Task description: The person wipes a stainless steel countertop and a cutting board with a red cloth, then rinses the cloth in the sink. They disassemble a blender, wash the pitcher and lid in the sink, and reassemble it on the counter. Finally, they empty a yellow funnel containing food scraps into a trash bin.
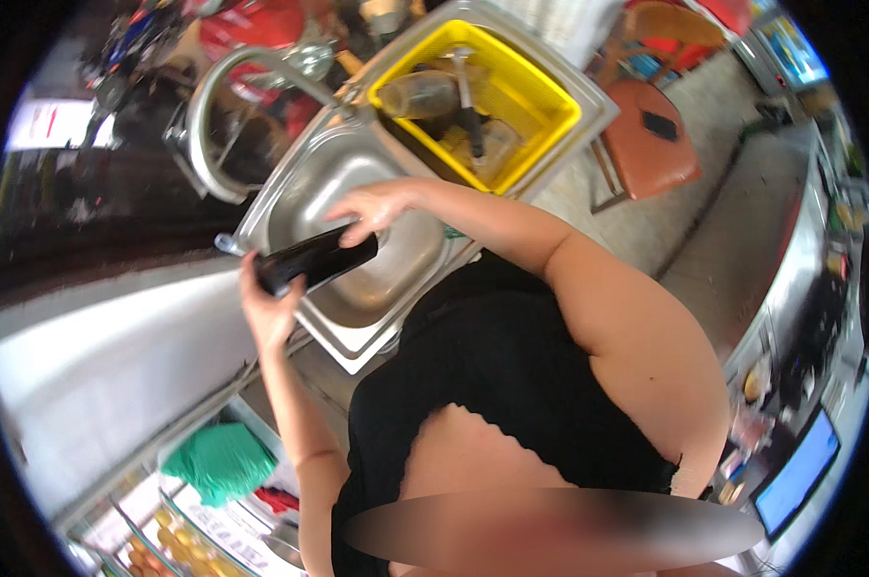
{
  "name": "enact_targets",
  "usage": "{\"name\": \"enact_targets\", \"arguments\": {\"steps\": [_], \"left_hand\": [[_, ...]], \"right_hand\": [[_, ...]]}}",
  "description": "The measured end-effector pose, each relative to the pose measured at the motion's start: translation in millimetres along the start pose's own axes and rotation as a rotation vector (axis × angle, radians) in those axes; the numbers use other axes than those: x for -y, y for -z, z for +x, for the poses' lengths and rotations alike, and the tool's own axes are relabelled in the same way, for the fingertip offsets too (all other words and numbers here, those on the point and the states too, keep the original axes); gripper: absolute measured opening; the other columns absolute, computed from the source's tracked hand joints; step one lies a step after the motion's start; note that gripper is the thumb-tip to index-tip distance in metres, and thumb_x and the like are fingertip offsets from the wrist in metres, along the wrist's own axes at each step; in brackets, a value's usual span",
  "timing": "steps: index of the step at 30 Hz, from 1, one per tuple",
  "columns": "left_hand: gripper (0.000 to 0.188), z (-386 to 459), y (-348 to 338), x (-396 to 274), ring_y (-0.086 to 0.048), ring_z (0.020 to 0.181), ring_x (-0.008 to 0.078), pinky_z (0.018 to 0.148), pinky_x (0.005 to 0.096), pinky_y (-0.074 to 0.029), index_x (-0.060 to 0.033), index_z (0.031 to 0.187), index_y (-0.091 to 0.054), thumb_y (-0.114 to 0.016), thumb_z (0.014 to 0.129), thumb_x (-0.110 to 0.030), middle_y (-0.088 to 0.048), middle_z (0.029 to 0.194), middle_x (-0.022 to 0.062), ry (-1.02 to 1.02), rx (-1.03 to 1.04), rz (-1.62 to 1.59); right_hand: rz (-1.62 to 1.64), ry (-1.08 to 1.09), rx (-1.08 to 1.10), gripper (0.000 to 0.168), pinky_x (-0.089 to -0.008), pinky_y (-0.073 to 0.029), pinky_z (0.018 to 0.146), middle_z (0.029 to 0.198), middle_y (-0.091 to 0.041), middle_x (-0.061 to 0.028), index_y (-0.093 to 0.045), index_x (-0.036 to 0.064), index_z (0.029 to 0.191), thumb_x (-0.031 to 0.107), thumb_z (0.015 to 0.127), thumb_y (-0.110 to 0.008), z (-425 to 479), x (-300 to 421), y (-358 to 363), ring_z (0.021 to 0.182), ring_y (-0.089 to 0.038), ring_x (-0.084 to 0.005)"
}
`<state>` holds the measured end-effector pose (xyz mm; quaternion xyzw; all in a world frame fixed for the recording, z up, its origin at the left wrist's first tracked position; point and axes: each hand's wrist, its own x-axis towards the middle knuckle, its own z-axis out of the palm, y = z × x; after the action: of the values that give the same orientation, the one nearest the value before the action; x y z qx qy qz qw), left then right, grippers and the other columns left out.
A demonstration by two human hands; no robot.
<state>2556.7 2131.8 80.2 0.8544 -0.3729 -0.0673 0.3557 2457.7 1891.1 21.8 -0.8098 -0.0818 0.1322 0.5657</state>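
Observation:
My left hand (272, 306) grips one end of a long black container (322, 261), its fingers and thumb on opposite sides. The container lies tilted over the stainless steel sink basin (398, 278), its other end toward the middle of the basin. At that end is my right hand (373, 209), fingers apart, with one digit overlapping the container's upper side. Whether it presses on the surface is hard to tell. The inside of the container is hidden. Behind the basin curves a tall metal faucet (202, 137).
Right of the basin, a yellow plastic basket (546, 155) holds a clear plastic cup (423, 95) and a black-handled utensil (470, 130). A brown chair (647, 155) with a dark flat object stands beyond. A white wall panel (131, 339) and a green plastic bag (221, 461) are at left.

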Motion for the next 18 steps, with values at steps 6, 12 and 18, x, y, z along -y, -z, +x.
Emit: {"name": "enact_targets", "arguments": {"steps": [6, 12, 18], "left_hand": [[0.083, -25, 2, 38, -0.05, 0.111, 0.0231, 0.093, 0.0378, -0.042, -0.0012, 0.133, -0.036, -0.075, 0.063, -0.026, -0.048, 0.123, 0.0124, 0.269, 0.055, -0.922], [0.076, -7, -20, -22, -0.047, 0.108, 0.0376, 0.091, 0.0459, -0.042, -0.0084, 0.122, -0.043, -0.075, 0.053, -0.011, -0.047, 0.115, 0.018, -0.206, 0.047, 0.614], [0.076, -23, 9, 41, -0.047, 0.105, 0.0193, 0.093, 0.0325, -0.038, -0.0071, 0.13, -0.038, -0.068, 0.061, 0.002, -0.048, 0.112, 0.0094, 0.101, 0.014, -0.506]], "right_hand": [[0.253, -0.118, -0.108, 0.054, -0.0361, -0.04, 0.095, 0.126, -0.052, -0.0147, -0.052, 0.006, 0.123, 0.043, 0.085, -0.057, 26, -29, 10, 0.117, -0.05, -0.0234], [-0.032, -0.192, -0.174, 0.047, -0.0371, -0.038, 0.098, 0.121, -0.055, -0.0151, -0.055, 0.007, 0.121, 0.038, 0.086, -0.057, 20, -55, -27, 0.114, -0.052, -0.0269], [1.267, 0.237, -0.35, 0.048, -0.0354, -0.042, 0.094, 0.12, -0.056, -0.0153, -0.056, 0.003, 0.116, 0.04, 0.085, -0.058, -17, -13, 7, 0.108, -0.055, -0.0272]]}}
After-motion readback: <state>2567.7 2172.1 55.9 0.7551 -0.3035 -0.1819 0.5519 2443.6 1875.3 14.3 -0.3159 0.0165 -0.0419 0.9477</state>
